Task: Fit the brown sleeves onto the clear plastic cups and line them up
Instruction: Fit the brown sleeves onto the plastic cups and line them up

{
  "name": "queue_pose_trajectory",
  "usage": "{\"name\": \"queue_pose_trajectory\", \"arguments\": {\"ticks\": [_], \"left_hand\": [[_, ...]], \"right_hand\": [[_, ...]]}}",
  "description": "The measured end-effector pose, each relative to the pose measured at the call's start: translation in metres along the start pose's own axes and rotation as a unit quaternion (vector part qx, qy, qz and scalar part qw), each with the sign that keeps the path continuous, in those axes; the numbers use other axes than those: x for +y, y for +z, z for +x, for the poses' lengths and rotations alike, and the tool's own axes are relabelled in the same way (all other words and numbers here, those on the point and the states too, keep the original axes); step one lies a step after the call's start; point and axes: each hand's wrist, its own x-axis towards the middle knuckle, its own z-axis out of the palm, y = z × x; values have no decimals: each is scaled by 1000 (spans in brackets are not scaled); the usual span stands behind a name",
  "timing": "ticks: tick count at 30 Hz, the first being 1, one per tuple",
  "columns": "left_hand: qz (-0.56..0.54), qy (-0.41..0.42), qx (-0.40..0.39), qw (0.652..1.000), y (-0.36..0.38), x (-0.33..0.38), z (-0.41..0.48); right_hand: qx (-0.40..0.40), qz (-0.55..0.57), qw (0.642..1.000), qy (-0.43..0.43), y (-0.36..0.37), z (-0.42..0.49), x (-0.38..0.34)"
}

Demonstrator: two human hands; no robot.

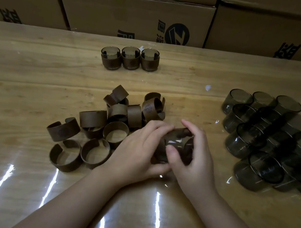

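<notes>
Both hands were closed around one cup point(177, 146) just above the bench point(33, 80), the left hand point(138, 151) curled around its near side and the right hand point(196, 155) gripping it from the right, thumb pressed on a brown sleeve point(162, 147) partly wrapped around it. A heap of loose sleeves point(105, 124) lay just left of the hands. Three sleeved cups point(130, 58) were lined up side by side farther back. Bare cups point(270, 139) were clustered at the right, in front of stacked cardboard boxes point(132, 17).

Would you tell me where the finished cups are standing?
The three finished cups stand in a row at the table's far middle, before the boxes.
</notes>
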Motion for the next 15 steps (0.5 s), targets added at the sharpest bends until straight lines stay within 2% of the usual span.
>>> {"name": "queue_pose_trajectory", "arguments": {"ticks": [2,4,6,11,15], "left_hand": [[2,-5,14,1000,1,0,-1],[-50,-27,8,998,2,1,-2],[-118,-63,-1,991,2,4,-3],[-142,-110,-33,983,0,3,-3],[-131,-91,-32,987,0,4,-1]], "right_hand": [[17,-40,997,-67,0,1,-2],[11,-81,988,-135,-1,2,-4],[-1,-98,981,-165,-2,2,-5],[-27,-58,990,-122,-1,-1,-6],[-36,-54,994,-86,-1,0,-6]]}}
